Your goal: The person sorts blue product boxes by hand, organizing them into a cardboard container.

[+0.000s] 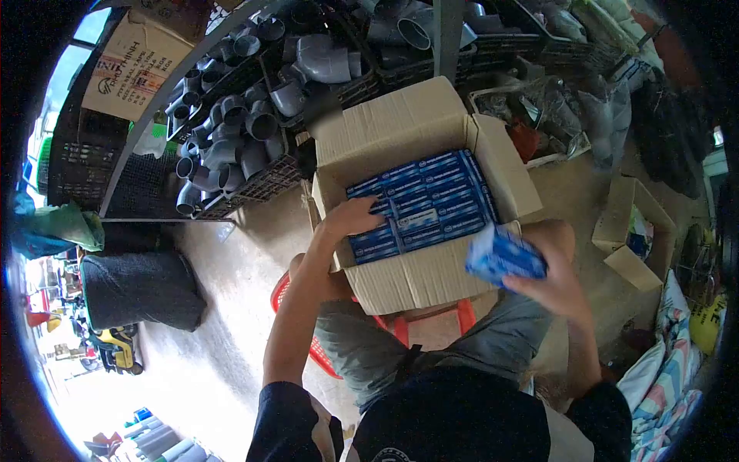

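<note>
A cardboard carton [408,285] stands with its flaps spread between my knees, packed with rows of small blue boxes [439,192]. My left hand [354,219] reaches in over the carton's left side. Its fingers are apart and rest on the boxes at the left of the rows, with the fingertips partly hidden. Over the carton's right front corner, my right hand [550,283] is closed around a blue box [504,256] with a white end. This box is tilted and slightly blurred.
Black crates [254,185] of grey pipe fittings [227,154] stand behind and to the left. A red plastic stool [466,314] shows under the carton. At the right sits a smaller open carton [650,223]; a black-wrapped bundle [138,289] lies at the left.
</note>
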`<state>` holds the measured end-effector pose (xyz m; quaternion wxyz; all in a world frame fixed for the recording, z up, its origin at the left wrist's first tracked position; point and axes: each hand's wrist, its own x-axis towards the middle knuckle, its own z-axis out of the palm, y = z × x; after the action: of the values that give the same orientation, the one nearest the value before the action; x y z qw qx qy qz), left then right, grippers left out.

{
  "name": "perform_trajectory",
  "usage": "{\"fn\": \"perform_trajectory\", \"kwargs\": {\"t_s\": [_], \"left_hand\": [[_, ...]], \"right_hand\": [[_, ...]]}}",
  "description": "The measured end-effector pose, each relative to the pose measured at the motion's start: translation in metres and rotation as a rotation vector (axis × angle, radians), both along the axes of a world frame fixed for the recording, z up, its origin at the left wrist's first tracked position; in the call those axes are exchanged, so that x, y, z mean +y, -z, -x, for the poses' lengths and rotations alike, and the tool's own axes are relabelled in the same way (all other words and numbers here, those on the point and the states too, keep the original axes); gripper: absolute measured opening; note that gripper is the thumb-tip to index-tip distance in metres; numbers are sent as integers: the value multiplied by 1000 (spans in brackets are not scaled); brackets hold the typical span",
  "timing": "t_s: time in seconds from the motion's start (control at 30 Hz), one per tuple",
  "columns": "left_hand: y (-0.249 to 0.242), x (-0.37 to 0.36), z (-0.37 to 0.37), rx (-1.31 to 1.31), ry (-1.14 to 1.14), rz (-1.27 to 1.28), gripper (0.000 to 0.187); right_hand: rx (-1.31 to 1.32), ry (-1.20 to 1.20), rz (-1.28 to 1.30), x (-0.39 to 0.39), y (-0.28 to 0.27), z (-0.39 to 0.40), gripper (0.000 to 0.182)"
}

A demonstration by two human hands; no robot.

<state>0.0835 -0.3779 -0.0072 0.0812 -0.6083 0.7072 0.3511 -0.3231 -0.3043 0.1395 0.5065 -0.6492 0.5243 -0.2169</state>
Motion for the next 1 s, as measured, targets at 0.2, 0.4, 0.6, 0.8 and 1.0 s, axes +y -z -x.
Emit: {"fn": "perform_trajectory", "kwargs": {"t_s": [0.2,0.4,0.6,0.8,1.0], "left_hand": [[-7,31,14,-302,31,77,66],[-31,76,19,-268,79,420,52],[-88,130,4,189,-514,773,35],[-43,207,8,566,-1103,556,24],[-54,230,27,1027,-1404,497,16]], "right_hand": [[27,-223,448,-132,68,-142,56],[333,-656,278,-176,175,-241,61],[319,-732,-109,-164,157,-261,66],[248,-552,-185,-164,172,-260,56],[139,-274,-286,-170,197,-241,55]]}}
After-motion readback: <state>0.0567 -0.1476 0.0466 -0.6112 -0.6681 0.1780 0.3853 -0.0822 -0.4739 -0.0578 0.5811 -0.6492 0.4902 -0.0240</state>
